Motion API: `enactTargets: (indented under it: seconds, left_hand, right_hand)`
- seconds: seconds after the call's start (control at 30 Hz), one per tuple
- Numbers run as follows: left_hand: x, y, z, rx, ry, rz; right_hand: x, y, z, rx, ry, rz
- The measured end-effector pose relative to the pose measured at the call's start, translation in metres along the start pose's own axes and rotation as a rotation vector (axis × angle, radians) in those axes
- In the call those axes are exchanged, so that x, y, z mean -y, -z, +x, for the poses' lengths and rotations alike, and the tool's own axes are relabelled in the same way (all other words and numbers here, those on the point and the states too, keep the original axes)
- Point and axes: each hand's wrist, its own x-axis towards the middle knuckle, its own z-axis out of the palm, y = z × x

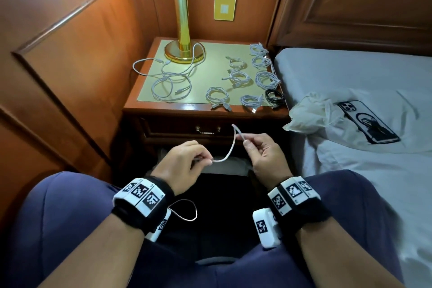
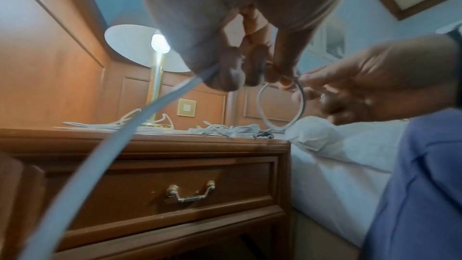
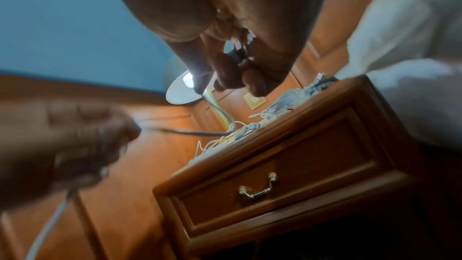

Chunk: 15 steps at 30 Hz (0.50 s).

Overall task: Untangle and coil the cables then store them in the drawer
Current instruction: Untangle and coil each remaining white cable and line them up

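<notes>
A white cable (image 1: 228, 152) curves between my two hands above my lap. My left hand (image 1: 184, 166) pinches it at its lower end, and the slack loops down behind that wrist (image 1: 187, 210). My right hand (image 1: 261, 147) pinches the cable near its upper end, whose tip sticks up. Loose tangled white cables (image 1: 168, 82) lie on the nightstand's left half. Several coiled white cables (image 1: 238, 77) and one black coil (image 1: 274, 96) lie on its right half. The drawer (image 1: 208, 130) below the top is closed. In the left wrist view the cable (image 2: 281, 106) forms a loop between both hands.
A brass lamp (image 1: 182, 18) stands at the back of the nightstand (image 1: 201, 107). A bed (image 1: 350, 77) is to the right, with a phone (image 1: 367, 121) and a white plastic bag (image 1: 311, 114) on it. Wood panelling lines the left wall.
</notes>
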Motion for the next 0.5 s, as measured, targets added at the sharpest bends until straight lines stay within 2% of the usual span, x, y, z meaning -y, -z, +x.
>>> enactTargets:
  seconds: [0.07,0.17,0.23,0.37,0.5]
  left_hand:
    - [-0.006,-0.004,0.001,0.027,-0.035,-0.077]
    - [-0.01,-0.006,0.003,-0.061,-0.08,-0.091]
    - [-0.007,-0.007,0.003,-0.091,-0.041,-0.097]
    - [-0.006,-0.007,0.003,-0.011,0.164,-0.194]
    - [-0.005,-0.009,0.004,-0.041,0.208,-0.143]
  right_hand:
    - [-0.001,-0.005,-0.003,0.101,0.042,-0.133]
    - [0.011,-0.008,-0.01,0.348,-0.102,-0.1]
    - [0.022,-0.007,-0.013,0.453,-0.134,-0.043]
    - [0.023,-0.009,-0.012,0.511,-0.226,0.177]
    - [0.021,-0.005,-0.009,0.596,-0.403,0.445]
